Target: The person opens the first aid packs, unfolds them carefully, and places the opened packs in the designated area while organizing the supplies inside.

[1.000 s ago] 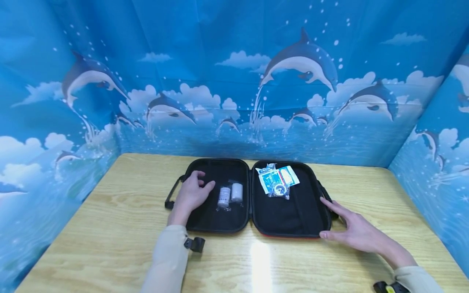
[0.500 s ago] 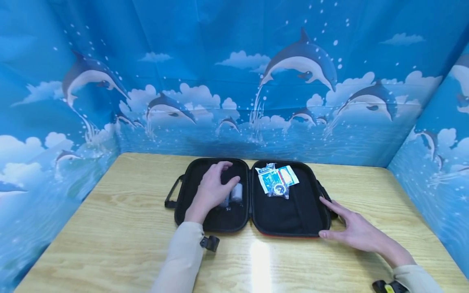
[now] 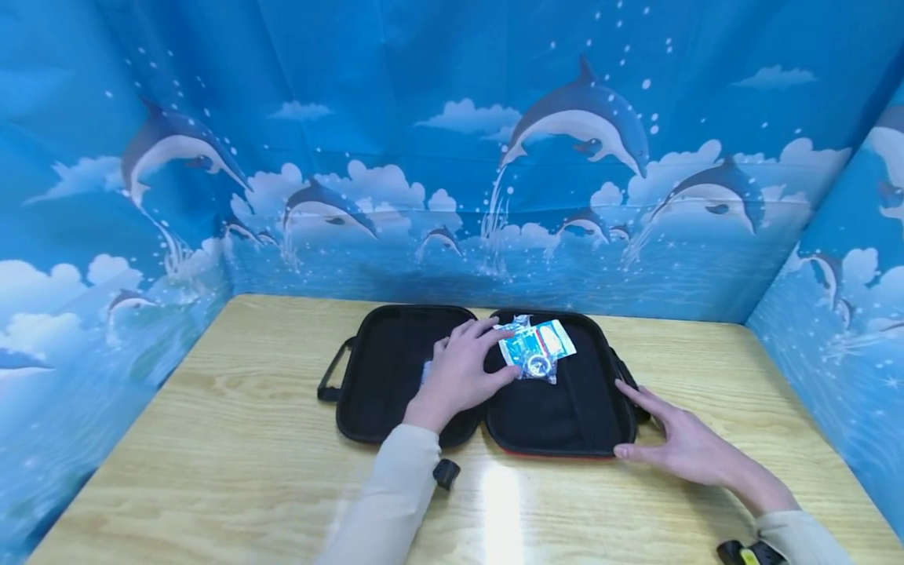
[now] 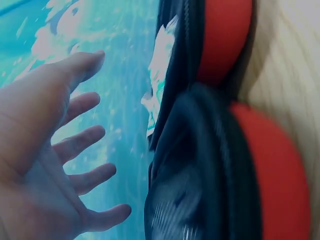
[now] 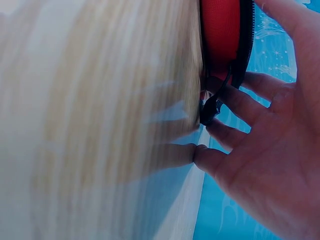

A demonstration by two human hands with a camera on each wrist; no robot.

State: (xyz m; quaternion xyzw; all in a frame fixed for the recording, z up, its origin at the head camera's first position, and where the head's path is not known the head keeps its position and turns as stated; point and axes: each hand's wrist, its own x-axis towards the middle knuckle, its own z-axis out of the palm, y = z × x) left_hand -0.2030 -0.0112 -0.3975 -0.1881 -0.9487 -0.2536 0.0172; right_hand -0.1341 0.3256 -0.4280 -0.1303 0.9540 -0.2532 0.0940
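The small pile of flat blue-and-white packets and a clear-bagged white ring point(image 3: 530, 345) lies in the right half of an open black-lined, red-shelled zip case point(image 3: 544, 420), in its far corner beside the hinge. The case sits near the far edge of the pale wood-grain tabletop point(image 3: 212, 439). The left hand point(image 3: 462, 373) has its fingers spread and holds nothing; its fingertips overlap the pile's edge, though contact cannot be told. Should a pick-up be in hand, thumb and fingers would best come down on both sides of one packet and pinch its edge, since slick, loosely stacked wrappers may slide. The right hand point(image 3: 695, 451), fingers loosely extended at the case's right near corner, could steady it. The packets overlap, and their plastic looks thin and shiny.
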